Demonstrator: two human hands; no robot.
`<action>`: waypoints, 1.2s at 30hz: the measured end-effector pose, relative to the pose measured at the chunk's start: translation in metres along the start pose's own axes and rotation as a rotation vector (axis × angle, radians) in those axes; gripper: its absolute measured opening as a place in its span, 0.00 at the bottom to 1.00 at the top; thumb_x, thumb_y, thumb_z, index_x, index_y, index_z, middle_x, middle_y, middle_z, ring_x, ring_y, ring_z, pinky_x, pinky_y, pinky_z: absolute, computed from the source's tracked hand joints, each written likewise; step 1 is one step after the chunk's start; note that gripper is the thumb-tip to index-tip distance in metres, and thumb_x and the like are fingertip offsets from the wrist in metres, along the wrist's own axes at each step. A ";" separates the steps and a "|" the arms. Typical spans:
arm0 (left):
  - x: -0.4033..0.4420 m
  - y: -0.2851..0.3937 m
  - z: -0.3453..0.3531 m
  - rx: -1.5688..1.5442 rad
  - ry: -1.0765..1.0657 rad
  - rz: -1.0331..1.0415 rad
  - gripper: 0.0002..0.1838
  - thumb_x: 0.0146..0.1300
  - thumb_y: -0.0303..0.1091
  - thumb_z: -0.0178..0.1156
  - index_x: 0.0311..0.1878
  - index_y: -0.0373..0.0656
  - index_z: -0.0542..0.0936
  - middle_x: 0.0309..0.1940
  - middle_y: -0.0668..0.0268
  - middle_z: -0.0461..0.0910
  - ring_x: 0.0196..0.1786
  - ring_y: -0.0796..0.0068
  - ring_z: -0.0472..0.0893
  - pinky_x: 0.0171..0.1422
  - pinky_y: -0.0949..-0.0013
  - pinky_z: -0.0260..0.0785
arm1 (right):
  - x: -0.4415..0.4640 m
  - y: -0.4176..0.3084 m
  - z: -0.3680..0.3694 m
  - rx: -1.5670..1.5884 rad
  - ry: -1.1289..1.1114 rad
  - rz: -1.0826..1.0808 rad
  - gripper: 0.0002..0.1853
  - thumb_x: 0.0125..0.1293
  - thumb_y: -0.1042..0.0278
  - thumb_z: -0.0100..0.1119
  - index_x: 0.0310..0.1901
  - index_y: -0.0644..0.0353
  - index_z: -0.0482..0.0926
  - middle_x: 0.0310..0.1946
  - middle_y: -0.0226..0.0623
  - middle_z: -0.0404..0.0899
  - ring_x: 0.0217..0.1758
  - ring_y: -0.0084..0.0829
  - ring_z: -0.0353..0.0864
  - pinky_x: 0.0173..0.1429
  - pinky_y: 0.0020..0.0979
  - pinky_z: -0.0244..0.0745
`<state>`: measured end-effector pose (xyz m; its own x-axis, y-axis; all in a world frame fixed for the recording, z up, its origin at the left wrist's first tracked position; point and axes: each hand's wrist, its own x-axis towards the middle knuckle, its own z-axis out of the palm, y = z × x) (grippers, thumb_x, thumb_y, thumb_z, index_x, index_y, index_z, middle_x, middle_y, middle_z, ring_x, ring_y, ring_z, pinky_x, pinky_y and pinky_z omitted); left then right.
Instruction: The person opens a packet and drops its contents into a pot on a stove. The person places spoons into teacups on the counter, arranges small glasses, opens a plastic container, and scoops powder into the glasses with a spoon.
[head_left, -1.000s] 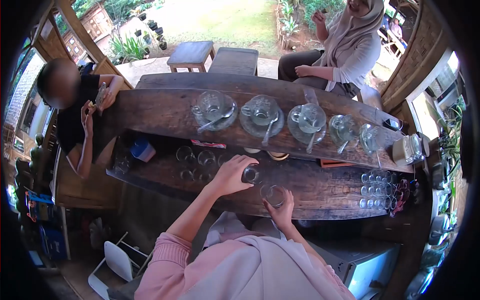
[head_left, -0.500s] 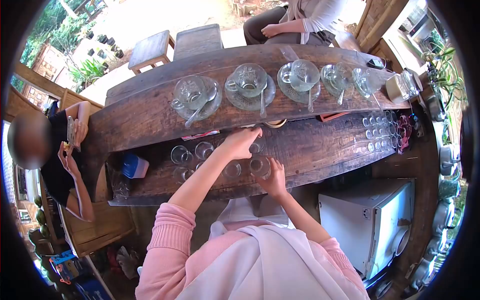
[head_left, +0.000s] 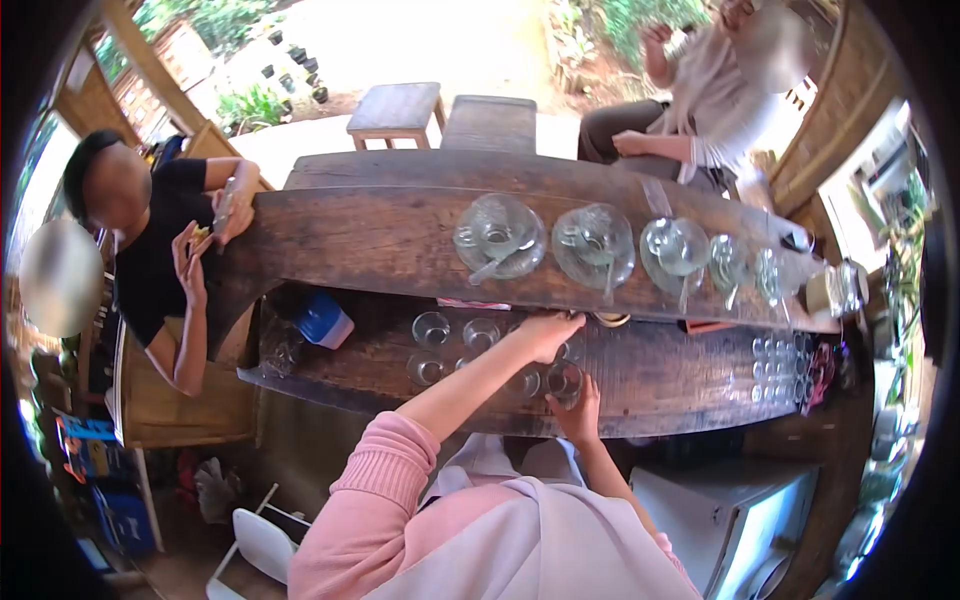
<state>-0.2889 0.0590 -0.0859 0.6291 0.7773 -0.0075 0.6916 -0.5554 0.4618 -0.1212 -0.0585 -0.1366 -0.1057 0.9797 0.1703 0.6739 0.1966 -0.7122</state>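
My left hand (head_left: 548, 338) reaches across the lower wooden shelf (head_left: 660, 385). Its thumb and fingers curve around a clear glass (head_left: 573, 350), which they partly hide. Closer to me, my right hand (head_left: 578, 410) has thumb and fingers around another clear glass (head_left: 565, 378) standing near the shelf's front edge. To the left of my hands several more clear glasses (head_left: 431, 328) stand in rows, some of them covered by my left forearm.
On the raised counter (head_left: 350, 235) stand several glass cups (head_left: 497, 230) on saucers with spoons, and a jar (head_left: 838, 290). Small glasses (head_left: 780, 370) cluster at the shelf's right end. A blue-lidded container (head_left: 325, 320) lies left. One person (head_left: 150, 250) sits left, another (head_left: 690, 130) across.
My view has turned, so the counter and shelf appear farther right and lower. Both hands stay at the same two glasses. The person across now shows a raised hand.
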 end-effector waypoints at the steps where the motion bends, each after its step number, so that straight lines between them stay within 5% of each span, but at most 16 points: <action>1: -0.001 0.007 -0.013 -0.026 -0.124 -0.078 0.45 0.43 0.25 0.71 0.68 0.49 0.64 0.61 0.55 0.72 0.63 0.52 0.73 0.64 0.54 0.69 | -0.005 0.000 -0.002 0.019 -0.026 0.036 0.39 0.48 0.69 0.74 0.62 0.64 0.66 0.52 0.51 0.75 0.55 0.53 0.75 0.60 0.45 0.70; 4: -0.034 0.025 -0.036 -0.016 0.067 -0.064 0.43 0.46 0.28 0.71 0.68 0.49 0.64 0.61 0.56 0.72 0.64 0.53 0.72 0.64 0.55 0.68 | -0.009 0.000 -0.006 0.272 -0.039 0.048 0.40 0.50 0.76 0.70 0.66 0.65 0.62 0.59 0.51 0.71 0.59 0.48 0.73 0.63 0.46 0.68; 8: -0.103 0.050 -0.068 -0.283 0.310 -0.110 0.30 0.55 0.33 0.66 0.63 0.46 0.72 0.56 0.58 0.77 0.58 0.56 0.77 0.62 0.57 0.70 | -0.018 -0.009 -0.026 0.152 0.013 -0.009 0.37 0.52 0.80 0.65 0.65 0.67 0.62 0.56 0.51 0.72 0.58 0.47 0.74 0.63 0.42 0.68; 11: -0.156 0.068 -0.077 -0.414 0.565 -0.271 0.21 0.59 0.33 0.65 0.56 0.44 0.78 0.50 0.58 0.81 0.54 0.54 0.79 0.58 0.59 0.72 | -0.019 -0.009 -0.037 0.156 0.100 -0.029 0.31 0.53 0.83 0.59 0.62 0.68 0.66 0.51 0.48 0.72 0.54 0.42 0.74 0.59 0.40 0.68; 17: -0.260 0.066 -0.040 -0.585 1.022 -0.760 0.13 0.62 0.26 0.63 0.50 0.40 0.80 0.44 0.63 0.84 0.48 0.72 0.82 0.52 0.69 0.72 | 0.016 -0.035 -0.044 0.236 0.154 -0.238 0.22 0.57 0.84 0.58 0.55 0.65 0.69 0.37 0.39 0.70 0.39 0.32 0.71 0.50 0.35 0.68; 24: -0.313 0.013 -0.024 -0.572 1.207 -0.906 0.27 0.61 0.26 0.65 0.63 0.44 0.70 0.53 0.63 0.79 0.52 0.74 0.79 0.52 0.70 0.74 | 0.037 -0.103 -0.014 0.485 0.004 -0.349 0.20 0.60 0.85 0.59 0.53 0.63 0.68 0.30 0.35 0.72 0.32 0.26 0.73 0.46 0.32 0.71; 27: -0.328 -0.040 -0.022 -0.640 1.257 -0.946 0.39 0.57 0.29 0.70 0.70 0.47 0.62 0.64 0.57 0.70 0.63 0.61 0.72 0.61 0.58 0.70 | 0.028 -0.138 0.013 0.500 -0.041 -0.365 0.22 0.58 0.85 0.59 0.54 0.62 0.67 0.33 0.35 0.72 0.35 0.26 0.74 0.47 0.31 0.71; 31: -0.336 -0.101 -0.027 -0.646 1.203 -0.898 0.52 0.49 0.30 0.76 0.75 0.48 0.54 0.72 0.55 0.58 0.70 0.56 0.65 0.69 0.53 0.62 | 0.022 -0.183 0.061 0.527 -0.049 -0.367 0.22 0.57 0.85 0.58 0.54 0.62 0.68 0.35 0.35 0.72 0.37 0.27 0.74 0.49 0.31 0.70; 36: -0.342 -0.152 -0.031 -0.669 1.122 -0.723 0.58 0.45 0.26 0.77 0.77 0.48 0.50 0.72 0.53 0.58 0.69 0.54 0.67 0.64 0.53 0.69 | 0.028 -0.240 0.112 0.397 -0.167 -0.456 0.16 0.54 0.82 0.61 0.46 0.59 0.75 0.34 0.36 0.75 0.39 0.36 0.75 0.48 0.36 0.68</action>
<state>-0.6198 -0.1130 -0.1255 -0.5784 0.8071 0.1186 0.2449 0.0331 0.9690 -0.3676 -0.0742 -0.0376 -0.4531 0.7805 0.4307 0.2143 0.5644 -0.7972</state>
